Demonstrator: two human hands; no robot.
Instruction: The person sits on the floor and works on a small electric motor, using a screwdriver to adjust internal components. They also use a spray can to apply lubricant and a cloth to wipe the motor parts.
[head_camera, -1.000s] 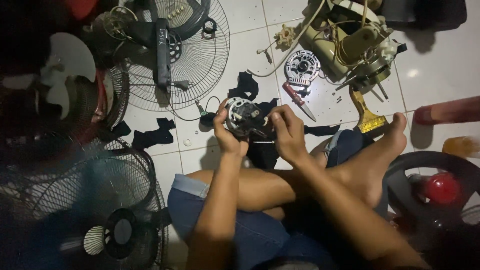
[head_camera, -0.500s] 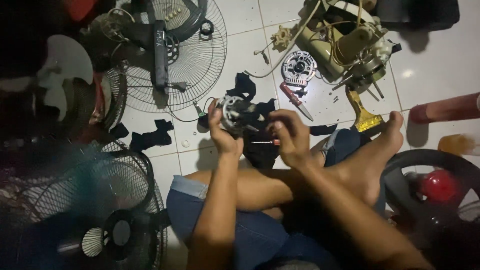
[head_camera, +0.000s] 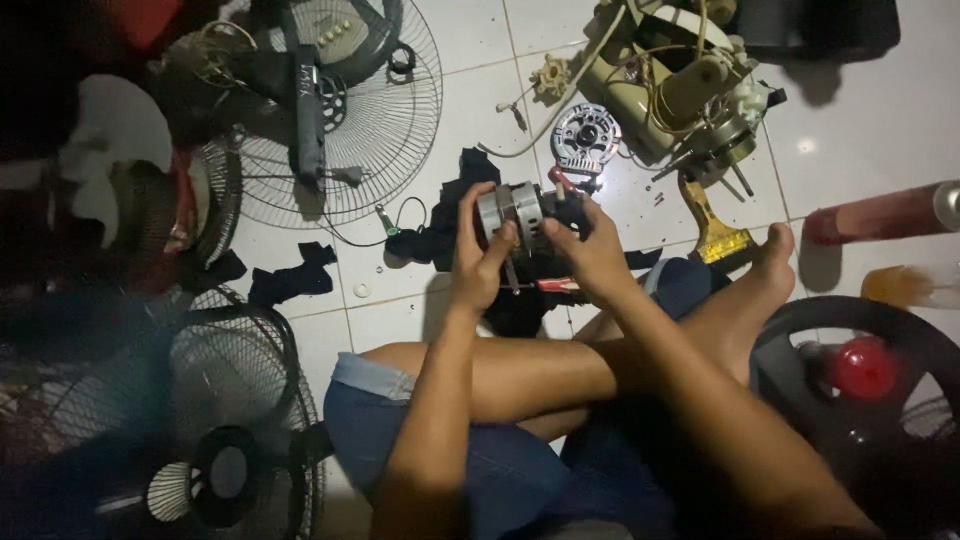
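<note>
From the head camera, the person sits cross-legged on a glossy white tiled floor (head_camera: 450, 90). The left hand (head_camera: 478, 258) has its grip closed around a small fan motor (head_camera: 512, 210), a squat cylinder of ribbed grey metal with a dark core, held above the floor just in front of the knees. The right hand (head_camera: 590, 255) wraps the motor's other side, fingers curled shut on it, with a red-handled screwdriver (head_camera: 552, 285) lying under the palm; whether that hand also pinches it cannot be told. Crumpled black cloth (head_camera: 450, 215) lies beneath the motor. Beyond it rests a round, slotted metal motor cover (head_camera: 585, 135), beside a cream plastic fan housing (head_camera: 680, 90) trailing wires. A round wire fan guard (head_camera: 375, 130) lies flat to the left.
</note>
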